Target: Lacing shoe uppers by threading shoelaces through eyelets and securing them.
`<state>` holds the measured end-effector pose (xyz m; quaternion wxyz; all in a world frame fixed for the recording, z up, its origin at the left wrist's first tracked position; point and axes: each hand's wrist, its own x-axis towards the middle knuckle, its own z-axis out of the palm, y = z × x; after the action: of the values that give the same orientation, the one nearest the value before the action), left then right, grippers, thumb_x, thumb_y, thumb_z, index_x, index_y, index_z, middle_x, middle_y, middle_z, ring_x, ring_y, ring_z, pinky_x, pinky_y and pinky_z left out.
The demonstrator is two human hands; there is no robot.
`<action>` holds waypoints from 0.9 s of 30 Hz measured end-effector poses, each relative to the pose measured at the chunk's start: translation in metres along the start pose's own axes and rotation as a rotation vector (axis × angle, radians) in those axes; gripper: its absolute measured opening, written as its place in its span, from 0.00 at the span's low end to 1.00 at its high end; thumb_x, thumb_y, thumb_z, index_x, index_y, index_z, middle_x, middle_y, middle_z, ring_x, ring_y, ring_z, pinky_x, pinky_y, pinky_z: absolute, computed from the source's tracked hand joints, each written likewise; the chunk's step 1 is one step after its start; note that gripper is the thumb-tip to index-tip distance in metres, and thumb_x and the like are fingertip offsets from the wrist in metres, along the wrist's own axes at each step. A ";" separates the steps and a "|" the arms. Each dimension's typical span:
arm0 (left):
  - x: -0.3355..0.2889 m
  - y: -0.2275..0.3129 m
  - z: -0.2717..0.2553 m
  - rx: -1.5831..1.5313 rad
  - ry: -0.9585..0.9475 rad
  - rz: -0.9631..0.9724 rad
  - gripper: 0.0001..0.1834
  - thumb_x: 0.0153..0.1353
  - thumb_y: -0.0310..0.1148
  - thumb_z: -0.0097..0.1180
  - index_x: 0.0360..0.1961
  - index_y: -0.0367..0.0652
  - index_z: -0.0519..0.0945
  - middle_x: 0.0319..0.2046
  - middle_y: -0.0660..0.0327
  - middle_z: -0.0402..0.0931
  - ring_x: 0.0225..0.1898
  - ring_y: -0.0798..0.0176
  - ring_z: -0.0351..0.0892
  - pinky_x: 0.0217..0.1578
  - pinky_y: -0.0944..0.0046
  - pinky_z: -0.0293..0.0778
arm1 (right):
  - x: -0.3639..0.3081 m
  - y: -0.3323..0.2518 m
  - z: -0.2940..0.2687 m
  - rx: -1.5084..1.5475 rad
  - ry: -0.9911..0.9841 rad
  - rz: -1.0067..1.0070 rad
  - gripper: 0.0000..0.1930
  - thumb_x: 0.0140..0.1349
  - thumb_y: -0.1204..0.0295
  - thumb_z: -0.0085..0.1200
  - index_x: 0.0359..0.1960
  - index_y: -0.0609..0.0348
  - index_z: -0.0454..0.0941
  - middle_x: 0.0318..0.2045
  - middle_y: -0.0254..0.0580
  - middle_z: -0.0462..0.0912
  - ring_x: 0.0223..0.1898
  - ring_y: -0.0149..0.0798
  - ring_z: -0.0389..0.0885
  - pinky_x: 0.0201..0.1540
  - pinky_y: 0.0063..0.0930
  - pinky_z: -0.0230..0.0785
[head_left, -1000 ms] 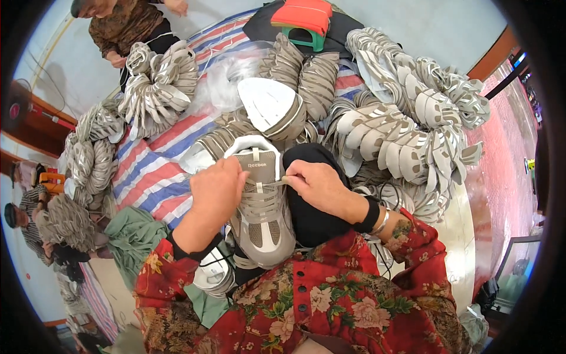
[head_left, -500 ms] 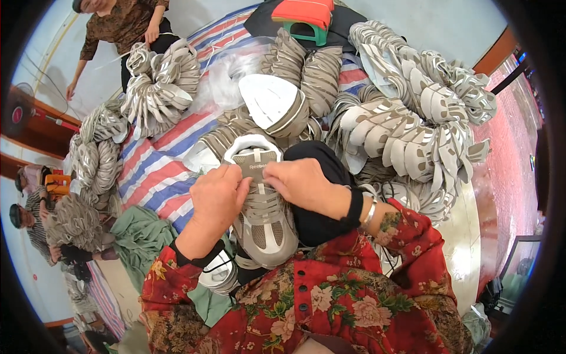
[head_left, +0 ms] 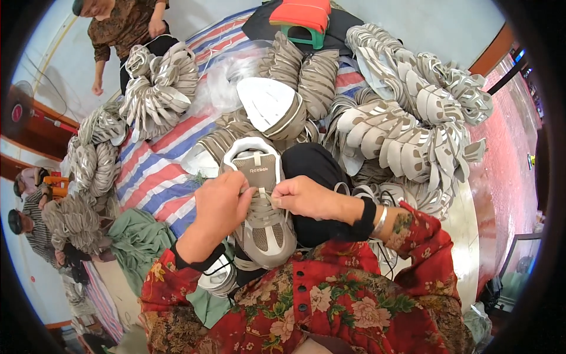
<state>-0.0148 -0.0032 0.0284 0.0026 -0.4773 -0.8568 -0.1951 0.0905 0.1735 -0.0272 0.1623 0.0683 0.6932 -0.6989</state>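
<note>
A taupe and mesh shoe upper (head_left: 263, 242) with a white collar lining lies over my lap, its toe toward me and its tongue (head_left: 257, 168) pointing away. Pale shoelace (head_left: 260, 216) runs across its front in several rows. At the left side of the top lace row, my left hand (head_left: 220, 199) is closed, thumb against fingers, pinching the shoelace. My right hand (head_left: 302, 197) pinches it from the other side, thumb and forefinger together. The lace ends are mostly hidden by the fingers. My dark-clad knee (head_left: 312, 171) shows beside the upper.
Bundled shoe uppers (head_left: 395, 130) are heaped ahead and to the right, others (head_left: 156, 88) at the far left. A striped sheet (head_left: 159, 177) covers the floor. Green cloth (head_left: 138, 239) lies left. Beyond are a stool (head_left: 303, 36) and a person (head_left: 121, 29); more people sit far left.
Both hands have come slightly down the upper from the tongue to the top lace row, and more of the tongue shows. The far person's lowered hand has moved right.
</note>
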 end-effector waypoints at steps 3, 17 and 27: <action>-0.023 -0.008 0.006 -0.175 0.080 -0.098 0.08 0.53 0.30 0.61 0.25 0.40 0.75 0.19 0.59 0.72 0.21 0.58 0.72 0.23 0.61 0.65 | -0.019 0.011 -0.005 -0.314 0.118 -0.180 0.09 0.60 0.69 0.52 0.31 0.63 0.78 0.22 0.44 0.79 0.25 0.38 0.76 0.32 0.32 0.68; -0.033 -0.012 0.017 -0.519 0.394 -0.225 0.12 0.66 0.24 0.43 0.47 0.39 0.76 0.29 0.58 0.76 0.27 0.65 0.73 0.30 0.67 0.69 | -0.018 -0.014 -0.011 -0.138 0.478 -0.270 0.14 0.63 0.78 0.43 0.50 0.62 0.68 0.29 0.44 0.82 0.26 0.36 0.82 0.32 0.28 0.74; -0.020 -0.001 0.012 -0.056 0.090 -0.024 0.09 0.53 0.30 0.62 0.36 0.47 0.77 0.24 0.62 0.75 0.25 0.58 0.76 0.24 0.62 0.70 | -0.017 0.011 0.004 -0.529 0.440 -0.321 0.05 0.60 0.71 0.53 0.33 0.58 0.76 0.23 0.48 0.79 0.26 0.50 0.80 0.28 0.37 0.71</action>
<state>-0.0023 -0.0158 0.0131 0.0254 -0.4578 -0.8556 -0.2402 0.1106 0.1715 -0.0318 -0.0903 0.0630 0.8698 -0.4809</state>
